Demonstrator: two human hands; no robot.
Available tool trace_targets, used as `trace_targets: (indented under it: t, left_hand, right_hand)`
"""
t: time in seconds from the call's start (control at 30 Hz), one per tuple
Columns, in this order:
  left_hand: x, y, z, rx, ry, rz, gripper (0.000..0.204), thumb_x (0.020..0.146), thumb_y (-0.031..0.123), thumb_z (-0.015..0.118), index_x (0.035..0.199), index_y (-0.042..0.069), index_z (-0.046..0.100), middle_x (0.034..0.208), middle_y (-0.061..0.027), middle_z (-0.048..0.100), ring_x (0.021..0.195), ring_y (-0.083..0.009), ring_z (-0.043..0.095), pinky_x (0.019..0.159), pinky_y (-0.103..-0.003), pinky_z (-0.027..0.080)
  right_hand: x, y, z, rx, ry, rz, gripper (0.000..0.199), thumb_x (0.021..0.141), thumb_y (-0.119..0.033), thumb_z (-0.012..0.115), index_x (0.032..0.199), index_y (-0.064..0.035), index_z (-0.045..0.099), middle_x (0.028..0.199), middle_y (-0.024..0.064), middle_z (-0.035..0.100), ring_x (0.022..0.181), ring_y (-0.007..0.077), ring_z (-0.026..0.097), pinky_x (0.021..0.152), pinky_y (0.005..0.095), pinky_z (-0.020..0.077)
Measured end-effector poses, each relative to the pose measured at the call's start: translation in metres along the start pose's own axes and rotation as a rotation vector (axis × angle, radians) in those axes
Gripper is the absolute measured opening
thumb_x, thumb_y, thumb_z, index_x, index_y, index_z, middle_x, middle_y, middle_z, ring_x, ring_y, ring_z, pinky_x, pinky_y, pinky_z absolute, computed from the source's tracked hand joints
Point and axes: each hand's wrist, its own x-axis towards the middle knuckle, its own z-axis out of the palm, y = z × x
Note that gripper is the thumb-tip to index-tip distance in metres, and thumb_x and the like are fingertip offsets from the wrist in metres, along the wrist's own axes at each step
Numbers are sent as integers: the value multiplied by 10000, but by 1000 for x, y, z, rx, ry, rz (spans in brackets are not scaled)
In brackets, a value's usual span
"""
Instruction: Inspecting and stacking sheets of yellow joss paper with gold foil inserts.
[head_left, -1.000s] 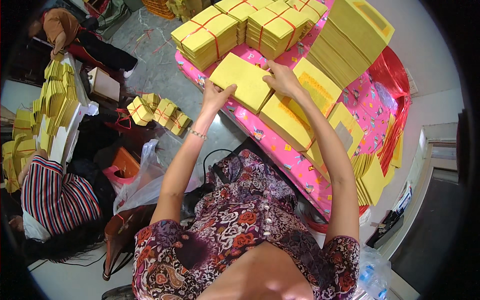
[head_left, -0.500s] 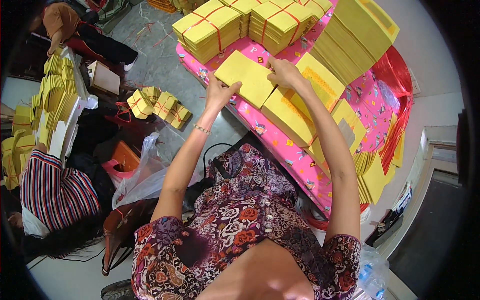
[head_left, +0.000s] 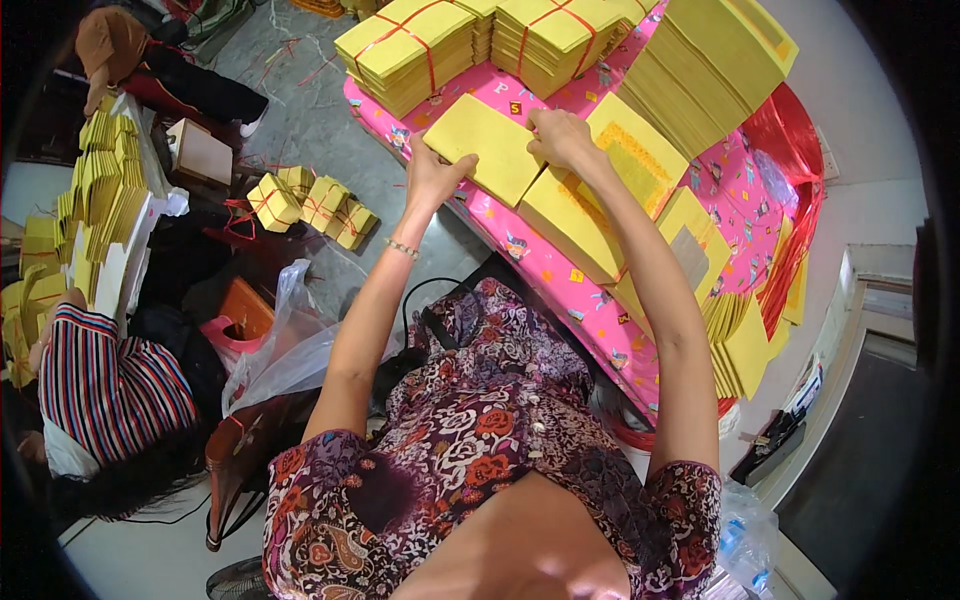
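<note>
On the bench (head_left: 560,285), pink patterned cover, tall yellow paper stack (head_left: 715,70) at far right, red-tied yellow bundles (head_left: 410,50) along far edge. Nearer, a loose yellow paper stack (head_left: 488,145) lies flat by the near-left edge. Left hand (head_left: 432,172) grips its left edge, right hand (head_left: 560,138) its right corner, fingers curled on it.

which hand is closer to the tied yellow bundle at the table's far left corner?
Left. The left hand grips the loose yellow stack's near-left edge, just below the tied bundle. The right hand rests on that stack's right edge, farther off.
</note>
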Motion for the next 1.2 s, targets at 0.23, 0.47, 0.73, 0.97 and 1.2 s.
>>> trace_targets:
  t: [0.23,0.47,0.73,0.97,1.2]
  left_hand:
    - [-19,36,4,251,73,108,953,722,199,831,1413,-123,261,1070,-282,671,961,-409,691,883,-440,541]
    - [-18,17,-3,509,181,366,938,731,249,842,1435,-78,316,1282,-300,495,1167,-409,552,957,-445,490]
    - [-16,12,-3,399,97,296,980,736,371,871,1459,-34,348,1230,-243,491,1127,-385,543,945,-448,485]
    - [-13,10,-4,387,99,297,966,727,364,877,1451,-21,366,1217,-239,488,1116,-369,543,920,-433,492]
    - [-17,11,7,405,279,356,947,736,350,875,1485,51,379,1179,-198,457,1038,-292,542,839,-391,521]
  right_hand:
    - [6,2,9,-27,0,57,349,767,-221,737,1072,-68,662,1036,173,713,1015,347,676,858,467,534]
    - [1,-1,12,2,51,16,324,760,-186,731,1041,-45,651,1013,186,709,1002,369,675,849,477,535]
    - [-5,1,10,47,84,19,324,751,-136,704,1045,-24,624,991,215,702,973,388,676,832,493,533]
    - [-4,1,11,47,74,27,306,783,-164,713,1048,-36,628,990,206,705,983,391,676,831,491,534]
    - [0,1,9,61,114,34,314,782,-160,725,1064,-42,655,1015,205,709,1000,385,680,847,480,543]
